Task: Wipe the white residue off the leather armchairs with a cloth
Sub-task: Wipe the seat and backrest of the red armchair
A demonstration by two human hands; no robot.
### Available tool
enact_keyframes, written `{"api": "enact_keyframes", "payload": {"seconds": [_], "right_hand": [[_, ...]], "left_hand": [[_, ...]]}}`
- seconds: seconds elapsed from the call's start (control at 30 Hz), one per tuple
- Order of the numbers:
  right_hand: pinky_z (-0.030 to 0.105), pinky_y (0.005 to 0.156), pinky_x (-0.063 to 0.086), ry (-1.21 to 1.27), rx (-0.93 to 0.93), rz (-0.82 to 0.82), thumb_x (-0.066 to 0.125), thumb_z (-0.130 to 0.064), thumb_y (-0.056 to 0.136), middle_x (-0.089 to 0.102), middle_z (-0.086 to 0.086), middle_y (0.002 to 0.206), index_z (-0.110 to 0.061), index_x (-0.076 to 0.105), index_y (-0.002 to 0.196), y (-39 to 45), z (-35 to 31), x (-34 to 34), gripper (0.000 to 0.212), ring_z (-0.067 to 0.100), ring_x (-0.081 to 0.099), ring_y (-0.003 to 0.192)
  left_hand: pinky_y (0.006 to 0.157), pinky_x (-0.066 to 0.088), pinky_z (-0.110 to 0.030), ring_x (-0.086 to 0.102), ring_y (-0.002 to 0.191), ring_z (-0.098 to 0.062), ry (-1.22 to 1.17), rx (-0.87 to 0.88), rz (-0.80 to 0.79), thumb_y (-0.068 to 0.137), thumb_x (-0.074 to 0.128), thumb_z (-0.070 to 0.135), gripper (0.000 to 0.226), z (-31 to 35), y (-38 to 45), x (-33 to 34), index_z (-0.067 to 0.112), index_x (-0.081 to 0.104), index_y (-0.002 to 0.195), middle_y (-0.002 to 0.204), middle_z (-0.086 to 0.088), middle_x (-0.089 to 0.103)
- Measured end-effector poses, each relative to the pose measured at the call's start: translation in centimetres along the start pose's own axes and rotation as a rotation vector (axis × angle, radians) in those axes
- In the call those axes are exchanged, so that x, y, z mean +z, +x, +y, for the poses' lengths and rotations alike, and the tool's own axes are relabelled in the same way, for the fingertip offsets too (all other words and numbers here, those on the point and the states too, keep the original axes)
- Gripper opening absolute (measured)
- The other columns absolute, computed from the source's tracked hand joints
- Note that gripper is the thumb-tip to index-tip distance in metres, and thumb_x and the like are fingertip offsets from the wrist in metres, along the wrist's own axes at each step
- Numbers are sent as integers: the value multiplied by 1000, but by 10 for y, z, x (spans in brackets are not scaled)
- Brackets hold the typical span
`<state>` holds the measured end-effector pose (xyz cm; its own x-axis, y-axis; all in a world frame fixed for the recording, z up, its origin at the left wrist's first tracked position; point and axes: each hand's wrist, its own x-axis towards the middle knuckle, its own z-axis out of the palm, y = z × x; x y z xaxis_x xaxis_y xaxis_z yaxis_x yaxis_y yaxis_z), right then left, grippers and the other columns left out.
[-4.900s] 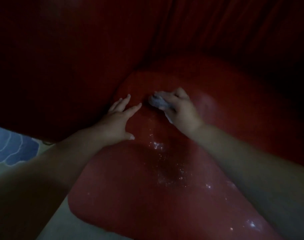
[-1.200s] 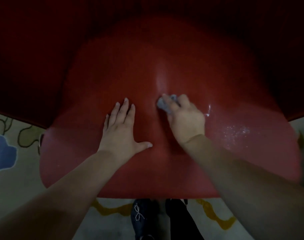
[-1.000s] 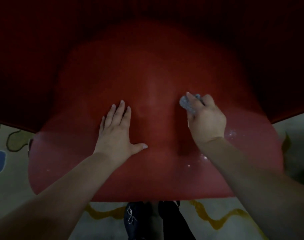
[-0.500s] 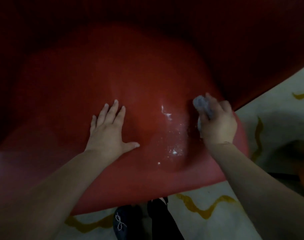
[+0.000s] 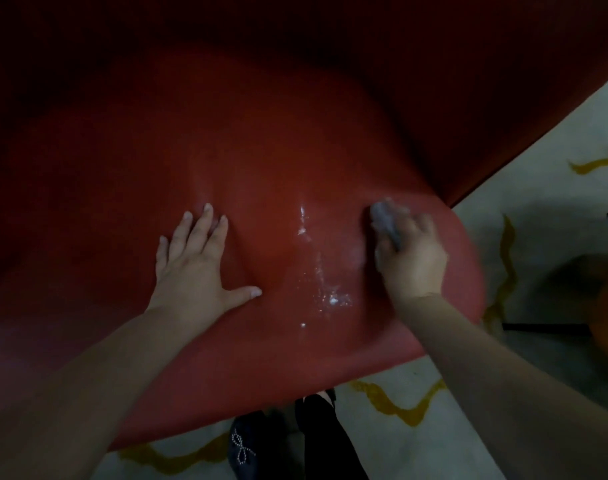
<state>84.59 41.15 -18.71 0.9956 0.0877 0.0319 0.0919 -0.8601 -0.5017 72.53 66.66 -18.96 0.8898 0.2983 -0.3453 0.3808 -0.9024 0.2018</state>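
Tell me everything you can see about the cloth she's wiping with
The cloth is a small pale grey-blue wad, bunched up rather than spread flat, soft-looking and blurred. The right hand grips it, fingers curled over it so only its front end shows. It presses on the red leather seat near the seat's right edge, just right of the white residue. Nothing else touches it.

Glossy red leather armchair seat [image 5: 247,161]: scattered white residue specks [image 5: 330,296]. Crumpled grey-blue cloth [image 5: 382,216]. Pale cream carpet [image 5: 538,188]: wavy mustard-yellow lines. Dark slipper [image 5: 250,445]: white beaded bow motif.
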Motion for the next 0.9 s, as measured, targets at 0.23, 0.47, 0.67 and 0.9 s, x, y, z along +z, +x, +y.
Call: {"api": "enact_keyframes", "payload": {"seconds": [0.23,0.47,0.67,0.9], "right_hand": [[23,69,45,103,-193,-32,64,-18,78,53,5,100,-29,56,132,-16,-16,5,56,24,59,78],[18,87,46,312,-50,-48,59,-29,93,47,-7,104,-26,58,130,42,-42,37,38,12,58,93],[18,89,43,225,-300,-150,64,-25,90,56,3,105,-22,60,129,44,-73,56,39,14,54,99],[32,74,49,108,-603,-447,71,-17,82,58,6,92,-26,67,121,2,-49,20,40,25,59,86]], "left_hand": [[115,-5,-46,-17,145,-13,18,-1,-2,57,54,84,122,-3,1,3,27,6,153,160,10,-11],[114,-5,-48,-15,146,-16,11,11,16,57,56,82,121,-1,0,4,25,9,154,161,6,-9],[113,-10,-43,-20,144,-13,-9,14,11,59,57,81,120,-2,-1,3,28,5,153,160,10,-14],[113,-10,-45,-21,144,-14,-7,9,6,62,61,77,120,1,-2,0,26,4,154,160,9,-14]]}}
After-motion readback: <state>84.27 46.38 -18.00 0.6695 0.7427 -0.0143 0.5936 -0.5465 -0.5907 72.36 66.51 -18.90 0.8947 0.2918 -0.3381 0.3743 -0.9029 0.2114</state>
